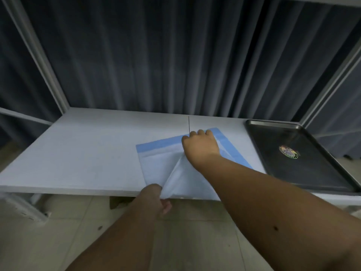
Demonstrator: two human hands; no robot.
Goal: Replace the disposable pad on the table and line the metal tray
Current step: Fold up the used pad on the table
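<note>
Dark pleated curtain (136, 55) hung behind a white table (78, 153) framed by pale uprights; tiled floor showed below its near edge. Item one: disposable pad (158, 163), white with a blue border, lay partly folded on the table right of centre, its near edge at the table's front edge. Item two: metal tray (304, 173), dark, unlined, bearing a round sticker (288, 152), sat at the table's right end, just beside the pad and apart from it. Your left hand (154, 198) was at the table's front edge, fingers curled round a lifted white flap of the pad. Your right hand (201, 145) was curled on the pad's far part near the blue border; it seemed to grasp or pin a layer there, though the fingertips were hidden. Judged step: opening the folded pad out across the table. To do it well, you would have kept the far corner anchored, drawn the flap leftward low and evenly so the thin sheet did not tear or balloon, then smoothed the creases flat. Risk: the near edge hanging over the front and sliding off.
</note>
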